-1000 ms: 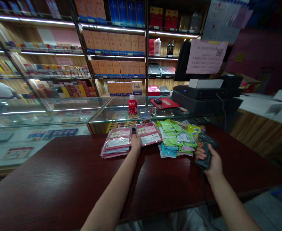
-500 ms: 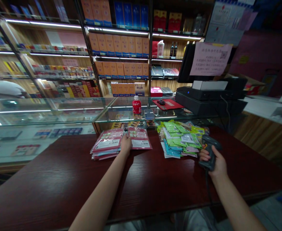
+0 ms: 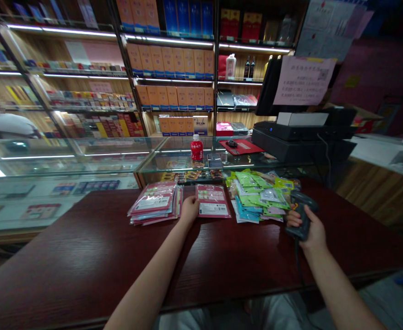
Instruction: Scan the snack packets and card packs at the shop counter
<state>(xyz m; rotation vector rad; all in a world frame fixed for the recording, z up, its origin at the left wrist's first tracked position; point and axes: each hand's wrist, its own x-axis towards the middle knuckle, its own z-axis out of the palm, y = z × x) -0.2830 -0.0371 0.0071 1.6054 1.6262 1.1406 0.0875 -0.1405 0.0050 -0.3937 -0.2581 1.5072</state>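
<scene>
Left hand: closed with curled fingers on the near left edge of a single pink packet, which is held flat on the bench
Right hand: clenched around the grip of a dark barcode scanner, whose head is turned toward the packets; a cord is seen hanging from it below the wrist
Pink packet: placed alone, label side up, between the pink stack and the mixed pile, just apart from both
Pink stack: several like packets laid roughly squared, just left of the left hand
Mixed pile: green, blue and silver packets spread loosely, just beside the scanner
Done, as judged: the pink stack looks gathered and set aside, and one packet has been singled out in front of the scanner
Left, as judged: the singled packet is not yet under the scanner head, and the mixed pile appears unsorted, so most of the work seems undone
Behind: a glass counter with a red bottle and a phone on it; a till is seen at the right
</scene>
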